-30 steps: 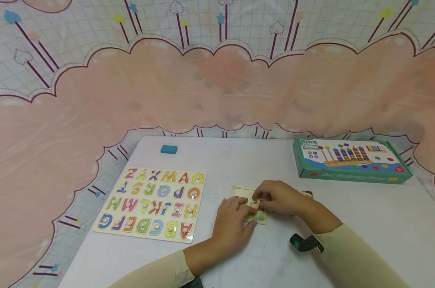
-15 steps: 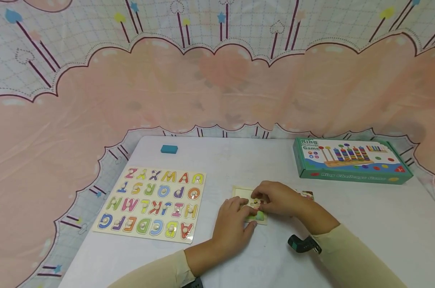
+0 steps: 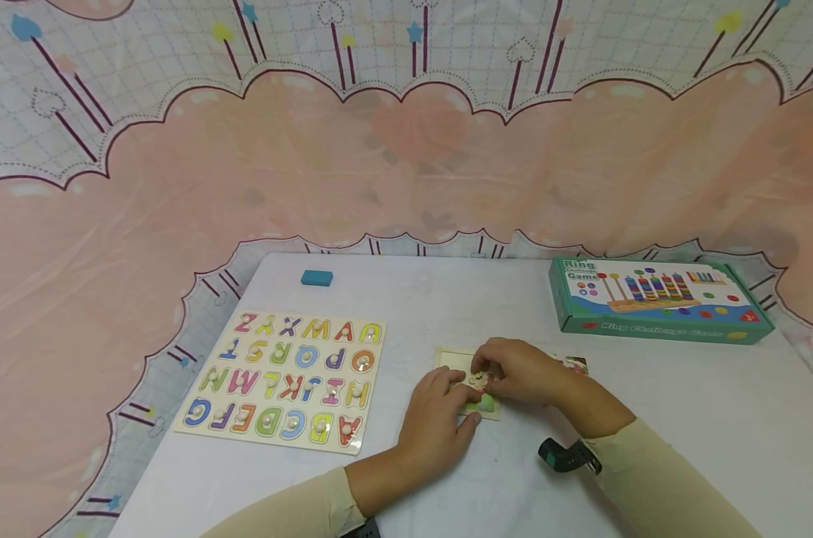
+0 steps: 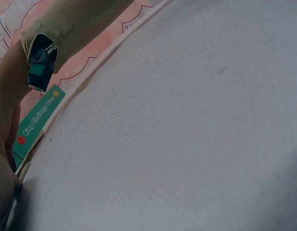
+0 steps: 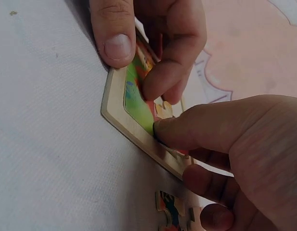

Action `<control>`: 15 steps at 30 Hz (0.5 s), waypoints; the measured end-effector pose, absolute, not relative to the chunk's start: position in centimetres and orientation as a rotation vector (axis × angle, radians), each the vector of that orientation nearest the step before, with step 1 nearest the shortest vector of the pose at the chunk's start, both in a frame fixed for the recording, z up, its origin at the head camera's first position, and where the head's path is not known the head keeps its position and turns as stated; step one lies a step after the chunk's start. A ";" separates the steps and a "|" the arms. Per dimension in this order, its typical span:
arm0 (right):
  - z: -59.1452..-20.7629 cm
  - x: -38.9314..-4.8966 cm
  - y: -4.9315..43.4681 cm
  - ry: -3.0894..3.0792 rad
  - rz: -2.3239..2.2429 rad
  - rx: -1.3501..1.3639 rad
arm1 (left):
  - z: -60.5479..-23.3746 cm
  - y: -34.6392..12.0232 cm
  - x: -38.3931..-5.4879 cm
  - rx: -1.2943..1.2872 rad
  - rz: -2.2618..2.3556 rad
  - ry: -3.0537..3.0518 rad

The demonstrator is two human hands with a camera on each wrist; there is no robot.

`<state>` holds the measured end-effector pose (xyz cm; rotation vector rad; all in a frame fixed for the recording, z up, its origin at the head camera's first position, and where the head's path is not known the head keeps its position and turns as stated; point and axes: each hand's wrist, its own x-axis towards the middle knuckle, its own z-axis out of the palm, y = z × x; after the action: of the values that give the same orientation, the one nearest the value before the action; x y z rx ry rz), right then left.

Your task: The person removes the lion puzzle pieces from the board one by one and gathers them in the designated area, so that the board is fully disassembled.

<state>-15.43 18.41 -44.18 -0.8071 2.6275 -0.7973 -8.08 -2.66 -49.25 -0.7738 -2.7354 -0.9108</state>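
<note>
A small wooden puzzle tray (image 3: pixel 455 359) with a coloured picture lies on the table beneath both hands. My left hand (image 3: pixel 433 418) rests on its left part with fingers spread. In the right wrist view, the left thumb (image 5: pixel 117 48) presses the tray's corner and another finger touches the green picture area. My right hand (image 3: pixel 524 371) bends over the right side, thumb and fingers together at a puzzle piece (image 5: pixel 163 109) inside the wooden rim (image 5: pixel 117 91). The right fingertips are partly hidden behind the thumb. In the left wrist view, mostly white cloth shows.
Loose puzzle pieces (image 5: pixel 168 210) lie right of the tray, partly behind the right wrist. On the left is an alphabet peg board (image 3: pixel 279 381), with a blue block (image 3: pixel 316 278) behind it. A green ring game box (image 3: pixel 662 302) stands at back right.
The right hand shifts only very slightly at the puzzle piece, its wrist moving a little left. The left hand stays in place on the tray.
</note>
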 end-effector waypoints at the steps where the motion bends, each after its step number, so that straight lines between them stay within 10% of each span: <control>1: -44.1 -15.5 18.4 2.614 -0.812 -0.806 | -49.2 -2.7 -8.1 -0.773 -0.911 -2.738; 15: -43.8 -15.7 19.0 2.483 -1.003 -0.786 | -48.9 -2.6 -7.9 -0.783 -0.863 -2.761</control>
<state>-15.65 19.03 -43.83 -0.7860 2.4835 -1.0032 -7.93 -2.62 -48.87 -0.7829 -2.7607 -0.8634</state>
